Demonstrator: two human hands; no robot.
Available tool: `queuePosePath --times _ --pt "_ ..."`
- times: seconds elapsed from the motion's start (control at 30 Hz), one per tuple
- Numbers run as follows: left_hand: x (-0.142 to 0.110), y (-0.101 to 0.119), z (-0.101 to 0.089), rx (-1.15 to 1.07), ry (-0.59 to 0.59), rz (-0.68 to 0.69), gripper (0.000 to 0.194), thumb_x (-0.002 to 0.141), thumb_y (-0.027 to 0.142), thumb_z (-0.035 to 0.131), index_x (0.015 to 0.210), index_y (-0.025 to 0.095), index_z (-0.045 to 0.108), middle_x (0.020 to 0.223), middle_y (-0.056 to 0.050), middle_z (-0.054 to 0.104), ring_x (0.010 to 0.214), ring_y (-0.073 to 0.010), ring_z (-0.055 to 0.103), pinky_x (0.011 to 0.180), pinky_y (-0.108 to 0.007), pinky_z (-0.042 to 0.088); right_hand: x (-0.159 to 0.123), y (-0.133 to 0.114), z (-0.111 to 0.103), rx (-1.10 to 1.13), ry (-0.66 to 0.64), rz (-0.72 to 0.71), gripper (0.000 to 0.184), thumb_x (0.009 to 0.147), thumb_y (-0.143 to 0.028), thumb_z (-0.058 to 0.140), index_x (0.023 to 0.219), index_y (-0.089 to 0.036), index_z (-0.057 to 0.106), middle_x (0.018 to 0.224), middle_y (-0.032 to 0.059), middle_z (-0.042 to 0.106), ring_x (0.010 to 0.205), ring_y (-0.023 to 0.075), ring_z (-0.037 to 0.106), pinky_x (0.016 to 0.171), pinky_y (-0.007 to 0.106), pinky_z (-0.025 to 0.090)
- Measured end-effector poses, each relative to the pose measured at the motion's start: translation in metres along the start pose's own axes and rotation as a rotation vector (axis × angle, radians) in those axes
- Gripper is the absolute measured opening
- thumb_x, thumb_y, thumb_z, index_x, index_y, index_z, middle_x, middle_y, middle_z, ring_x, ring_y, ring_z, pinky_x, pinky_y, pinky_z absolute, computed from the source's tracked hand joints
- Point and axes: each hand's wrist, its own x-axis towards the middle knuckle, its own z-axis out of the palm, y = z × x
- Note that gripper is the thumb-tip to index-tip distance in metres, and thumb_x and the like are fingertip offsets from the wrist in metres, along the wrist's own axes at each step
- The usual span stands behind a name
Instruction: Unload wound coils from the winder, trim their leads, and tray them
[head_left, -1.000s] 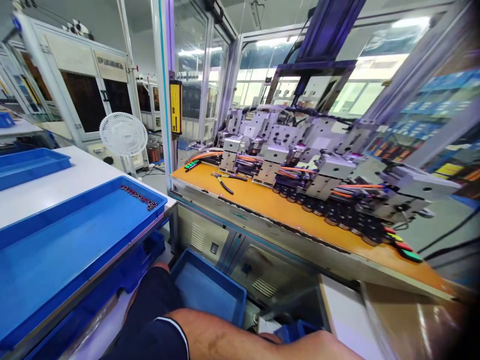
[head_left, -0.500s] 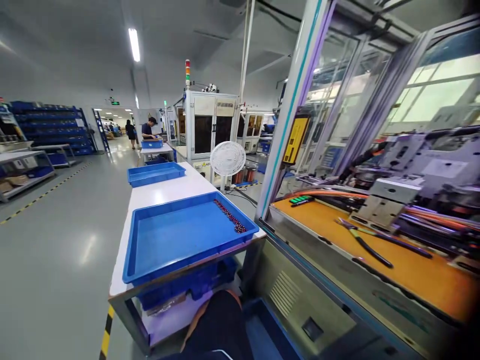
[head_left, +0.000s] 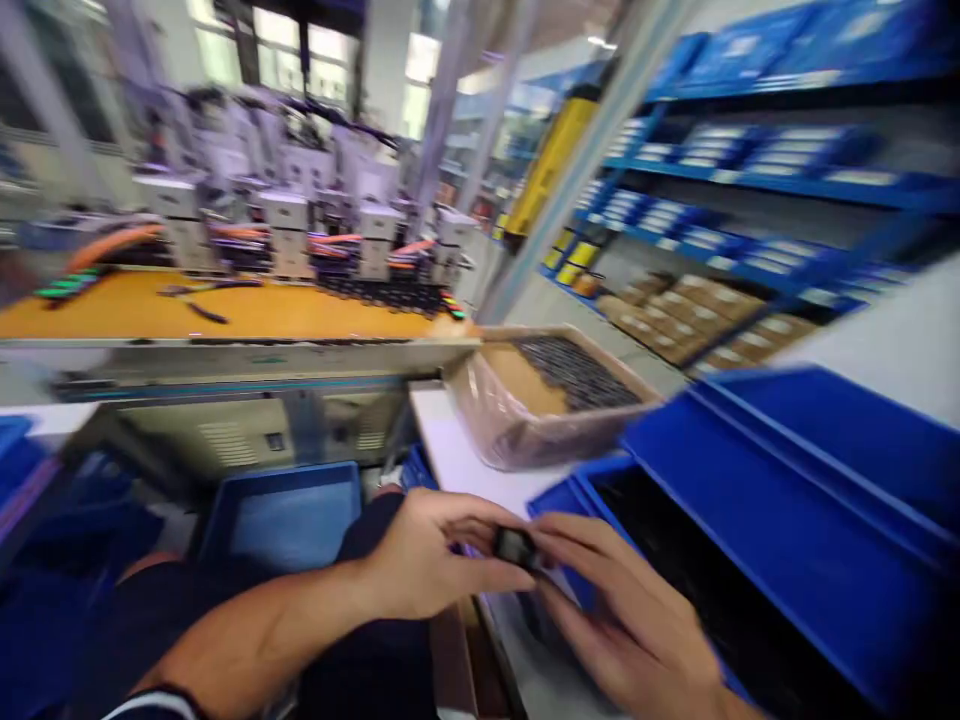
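Observation:
A small dark part [head_left: 514, 547] with a black rim is held between my two hands, low in the middle of the head view; blur hides its exact kind. My left hand [head_left: 431, 555] pinches it from the left, thumb below and fingers above. From the right, my right hand [head_left: 626, 615] closes its fingertips on the part's other side. Just beyond the hands lies a white tabletop [head_left: 480, 440]. A blue bin [head_left: 611, 510] with dark contents stands beside my right hand.
A plastic-lined carton [head_left: 517, 430] of dark pieces stands behind the hands. Pliers [head_left: 206, 300] lie on the machine's orange deck [head_left: 135, 320]. A blue tray [head_left: 289, 530] sits low at left. Blue shelving [head_left: 712, 180] rises at right.
The view has swung right, from the table with blue trays to the machine front, carton and bins. Both hands have come into view with the small dark part between them.

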Motion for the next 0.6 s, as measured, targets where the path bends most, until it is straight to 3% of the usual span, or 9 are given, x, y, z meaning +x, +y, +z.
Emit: queuePosePath --times 0.1,0.3,0.6 --pt "0.004 0.004 -0.001 -0.119 -0.016 -0.042 0.039 0.062 0.017 0.086 0.098 0.014 0.074 0.085 -0.007 0.079 0.076 -0.0163 0.075 0.074 -0.024 0.06 -0.011 0.003 0.0 0.009 -0.009 0.028 0.026 0.086 -0.007 0.061 0.111 -0.014 0.061 0.1 0.0113 0.066 0.09 0.0177 0.067 0.073 0.025 0.059" --pt "0.0 0.005 0.001 -0.184 -0.009 -0.078 0.04 0.056 0.004 0.086 0.093 0.016 0.076 0.08 -0.001 0.08 0.071 -0.0115 0.074 0.069 -0.016 0.059 -0.01 0.008 0.008 0.121 -0.029 0.025 0.032 0.085 -0.002 0.06 0.115 -0.011 0.061 0.104 0.0126 0.061 0.095 0.0171 0.063 0.076 0.024 0.059" --pt "0.005 0.001 -0.001 -0.216 0.003 -0.114 0.04 0.052 0.005 0.088 0.089 0.015 0.076 0.08 -0.004 0.079 0.071 -0.0158 0.075 0.069 -0.024 0.061 -0.017 0.012 0.011 0.038 -0.009 0.012 0.026 0.09 -0.007 0.057 0.114 -0.014 0.063 0.104 0.0105 0.061 0.086 0.0146 0.064 0.072 0.025 0.058"
